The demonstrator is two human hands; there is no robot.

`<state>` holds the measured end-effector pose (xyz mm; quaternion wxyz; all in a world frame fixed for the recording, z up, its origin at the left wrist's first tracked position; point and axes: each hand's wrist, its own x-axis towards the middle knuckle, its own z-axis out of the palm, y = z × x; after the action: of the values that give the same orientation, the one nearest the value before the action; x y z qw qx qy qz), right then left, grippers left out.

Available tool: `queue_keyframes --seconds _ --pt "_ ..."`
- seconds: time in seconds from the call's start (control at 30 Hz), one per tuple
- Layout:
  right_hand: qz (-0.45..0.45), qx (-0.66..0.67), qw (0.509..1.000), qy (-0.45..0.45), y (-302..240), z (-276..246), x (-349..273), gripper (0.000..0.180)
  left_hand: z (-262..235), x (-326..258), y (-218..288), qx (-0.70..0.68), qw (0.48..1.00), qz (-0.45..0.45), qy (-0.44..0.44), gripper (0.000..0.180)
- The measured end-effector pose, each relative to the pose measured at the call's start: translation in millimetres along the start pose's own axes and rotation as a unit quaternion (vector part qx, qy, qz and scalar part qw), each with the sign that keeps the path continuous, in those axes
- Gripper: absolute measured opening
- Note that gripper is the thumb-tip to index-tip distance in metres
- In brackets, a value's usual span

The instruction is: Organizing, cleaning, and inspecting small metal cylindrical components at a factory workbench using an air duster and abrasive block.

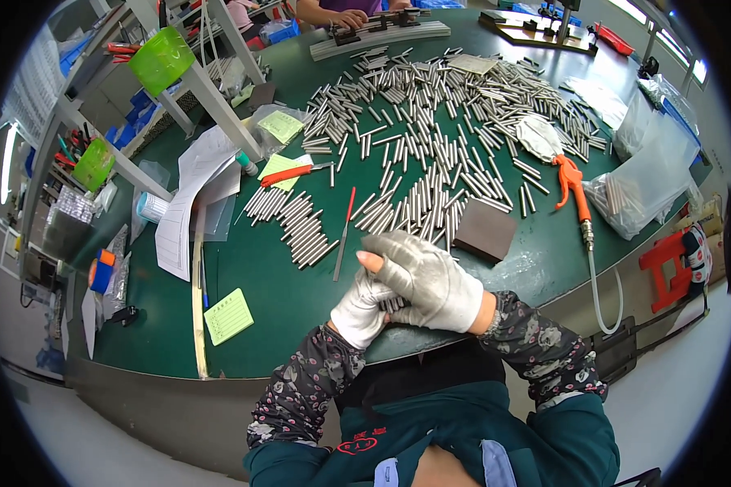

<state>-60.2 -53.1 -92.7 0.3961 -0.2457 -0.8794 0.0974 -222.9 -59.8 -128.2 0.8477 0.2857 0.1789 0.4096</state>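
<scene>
Hands together nr front edge of table (284, 345), both in white gloves. R hand (437, 280) lies over L hand (356, 312), fingers curled; small bunch of held pins (392, 305) shows btwn them, ends out, so both closed round it. Count can't be told, mostly covered. R glove greyish on fingers & back; one fingertip bare.

Main heap (418, 144) of loose metal pins: spread over mid & far table, lying at mixed angles, nearest ones just beyond hands. Smaller batch (304, 235) to L, pins side by side in rough rows. File (344, 235), red handle, lies btwn batch & heap. Brown block (486, 230) just R of heap's near end, close to R hand.

Further L: red-handled knife (288, 174) partly on yellow note; papers (188, 203); wood strip (199, 308) w/ green card (228, 316) beside it.

R side: orange air gun (573, 187), hose (599, 296) running off table edge; clear bag (646, 174) w/ pins inside, nr edge.

Far edge: co-worker's hand (349, 19) at dark fixture on grey rail (382, 39).
</scene>
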Motion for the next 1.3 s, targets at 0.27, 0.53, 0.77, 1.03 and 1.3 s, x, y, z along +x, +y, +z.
queue_keyframes --seconds 0.27,0.53,0.77,1.03,1.3 --pt "-0.005 -0.016 1.000 -0.005 9 8 1 0.088 -11 3 3 -0.003 1.000 -0.020 -0.007 0.046" --pt "-0.026 0.027 0.998 -0.044 22 3 5 0.092 -23 8 -4 -0.070 0.997 0.002 -0.042 0.044" --pt "0.014 0.028 0.999 -0.044 18 1 8 0.090 -13 7 -3 -0.040 0.999 -0.011 0.014 0.045" --pt "0.039 0.028 0.995 -0.088 10 -9 8 0.081 -9 7 0 -0.012 1.000 0.018 0.000 0.047" --pt "0.038 0.017 0.998 -0.043 2 -8 -2 0.092 0 5 1 0.077 0.996 0.020 0.028 0.050"
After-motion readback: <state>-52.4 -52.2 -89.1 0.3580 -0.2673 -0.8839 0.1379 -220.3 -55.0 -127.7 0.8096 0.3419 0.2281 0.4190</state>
